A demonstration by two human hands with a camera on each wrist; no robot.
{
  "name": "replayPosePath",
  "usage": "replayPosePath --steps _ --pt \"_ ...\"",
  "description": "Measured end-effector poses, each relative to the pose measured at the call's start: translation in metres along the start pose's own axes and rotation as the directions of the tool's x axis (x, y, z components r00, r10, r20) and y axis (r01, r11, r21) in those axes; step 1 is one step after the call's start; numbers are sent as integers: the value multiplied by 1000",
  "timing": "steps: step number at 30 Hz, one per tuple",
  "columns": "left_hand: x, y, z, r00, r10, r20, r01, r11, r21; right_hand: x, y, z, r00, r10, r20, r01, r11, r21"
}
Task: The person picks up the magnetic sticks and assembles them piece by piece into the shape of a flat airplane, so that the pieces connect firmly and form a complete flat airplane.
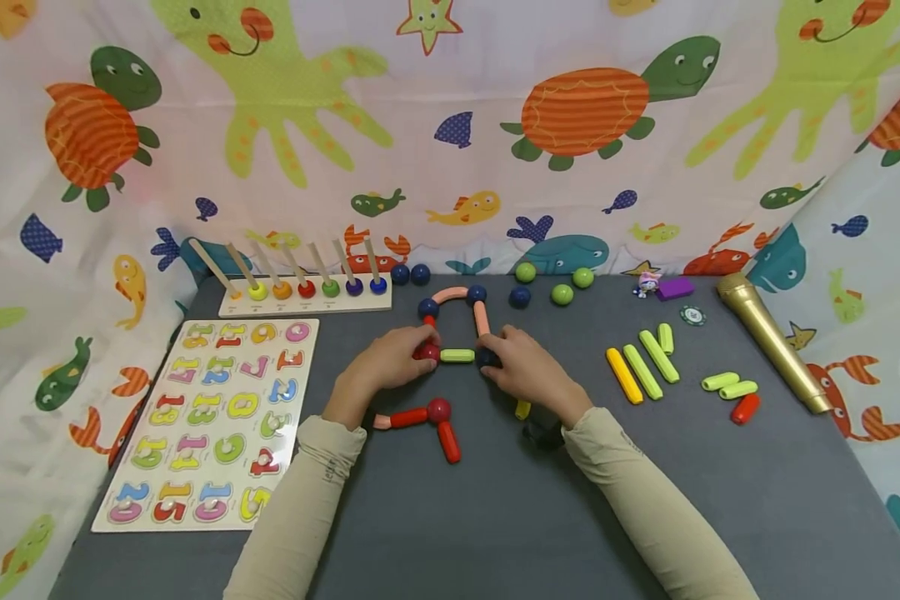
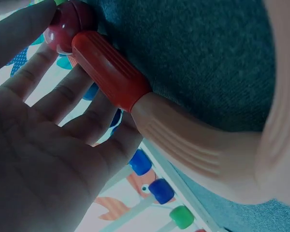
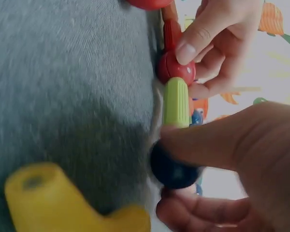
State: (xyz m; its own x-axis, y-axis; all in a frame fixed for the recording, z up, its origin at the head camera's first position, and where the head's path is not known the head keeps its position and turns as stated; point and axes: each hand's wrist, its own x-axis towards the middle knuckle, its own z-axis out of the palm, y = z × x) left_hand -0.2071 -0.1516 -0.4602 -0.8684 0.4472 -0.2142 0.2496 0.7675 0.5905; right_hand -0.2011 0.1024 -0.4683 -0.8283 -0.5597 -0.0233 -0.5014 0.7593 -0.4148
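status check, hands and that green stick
Left hand pinches red ball. Right hand pinches dark blue ball. Green stick between them. Nothing blocking.

My left hand [image 2: 43, 145] lies open, fingertips touching a red ball [image 2: 67, 24] joined to a red stick [image 2: 111, 67] that runs into a pale pink piece [image 2: 198, 150] on the grey mat [image 2: 203, 58], coloured beads [image 2: 162, 191] below.

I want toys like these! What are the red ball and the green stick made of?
The red ball, pinched by the left hand, looks like hard glossy plastic: light glints off it. The green stick looks like matte plastic with molded ridges. The right hand holds a dark blue ball, smooth too.
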Motion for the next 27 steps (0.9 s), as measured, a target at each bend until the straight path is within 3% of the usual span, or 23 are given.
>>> replayPosePath --steps 5,22,27 --pt "-2 0 1 999 34 -8 -34 999 5 4 -2 10 999 25 -40 -23 998 60" --pt "-6 0 2 999 43 11 -44 998 54 4 5 21 990 66 -127 -46 987 157" --pt "-22 4 7 997 -14 -75 22 993 119 -7 10 9 989 68 -132 -40 977 209"
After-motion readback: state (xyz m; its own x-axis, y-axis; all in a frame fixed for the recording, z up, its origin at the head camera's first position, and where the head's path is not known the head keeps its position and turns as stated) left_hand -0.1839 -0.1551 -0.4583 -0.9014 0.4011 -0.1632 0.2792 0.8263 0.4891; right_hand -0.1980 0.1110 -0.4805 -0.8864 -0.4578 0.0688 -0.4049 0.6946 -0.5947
